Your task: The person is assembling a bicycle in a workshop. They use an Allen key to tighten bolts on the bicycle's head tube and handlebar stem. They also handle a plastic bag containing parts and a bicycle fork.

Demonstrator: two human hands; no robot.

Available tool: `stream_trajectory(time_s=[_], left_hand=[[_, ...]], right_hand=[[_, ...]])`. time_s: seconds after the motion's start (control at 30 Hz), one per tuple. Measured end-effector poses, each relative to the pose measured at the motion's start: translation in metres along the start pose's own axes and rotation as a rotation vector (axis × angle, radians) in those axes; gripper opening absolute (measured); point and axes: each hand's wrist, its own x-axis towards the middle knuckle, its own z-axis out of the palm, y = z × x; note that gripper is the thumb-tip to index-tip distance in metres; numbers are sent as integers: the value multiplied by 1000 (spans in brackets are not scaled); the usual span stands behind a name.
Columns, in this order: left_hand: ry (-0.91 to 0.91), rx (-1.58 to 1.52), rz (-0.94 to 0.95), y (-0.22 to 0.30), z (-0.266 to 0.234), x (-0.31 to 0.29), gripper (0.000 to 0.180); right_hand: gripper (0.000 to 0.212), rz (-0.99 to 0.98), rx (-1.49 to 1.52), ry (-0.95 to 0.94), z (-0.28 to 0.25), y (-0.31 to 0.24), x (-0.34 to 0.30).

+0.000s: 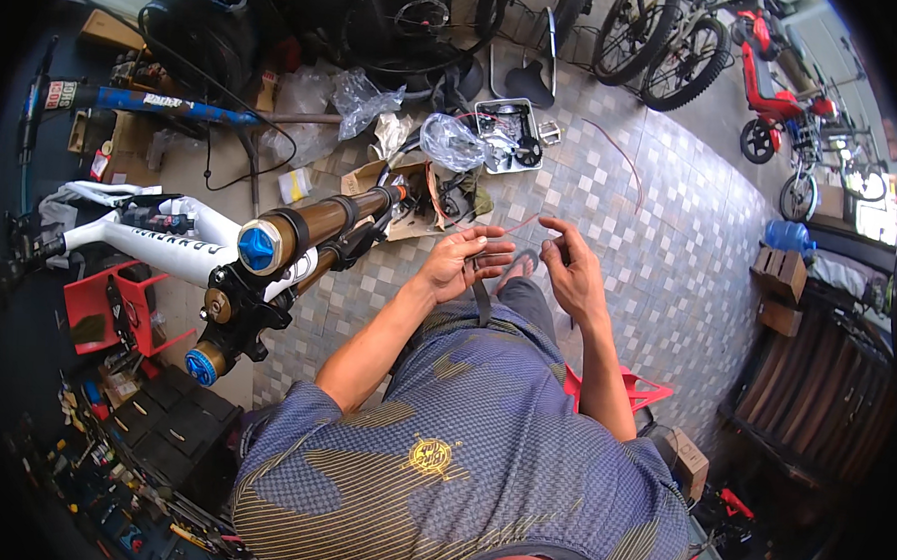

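A thin red cable [520, 225] runs between my two hands, above my lap. My left hand [466, 262] is palm up with its fingers half curled, and the cable passes at its fingertips. A dark strap-like strip [482, 304] hangs just below that hand. My right hand [574, 269] is bent inward, its index fingertip and thumb close together at the cable's other end. The exact grip of the fingers is too small to see. Left of my hands stands a white bike frame [170, 245] with a bronze fork [316, 229] that has blue top caps.
A metal tray [525, 161] of parts, plastic bags [364, 104] and a cardboard box [411, 218] lie on the tiled floor ahead. A red curved cable [626, 160] shows over the tiles. Bicycles [669, 54] and a red scooter [762, 84] stand far right. Tools [124, 496] fill the lower left.
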Motion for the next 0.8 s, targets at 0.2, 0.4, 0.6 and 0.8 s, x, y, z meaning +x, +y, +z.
stream_trajectory(time_s=[0.2, 0.4, 0.6, 0.8], left_hand=[[136, -63, 192, -3, 9, 22, 23], [331, -122, 401, -34, 30, 47, 15], [617, -45, 517, -91, 94, 107, 14], [685, -72, 505, -127, 137, 152, 18]], right_hand=[[33, -115, -33, -405, -12, 9, 66], [31, -196, -150, -707, -51, 16, 119], [31, -380, -282, -814, -123, 60, 187], [32, -423, -341, -755, -172, 73, 237]])
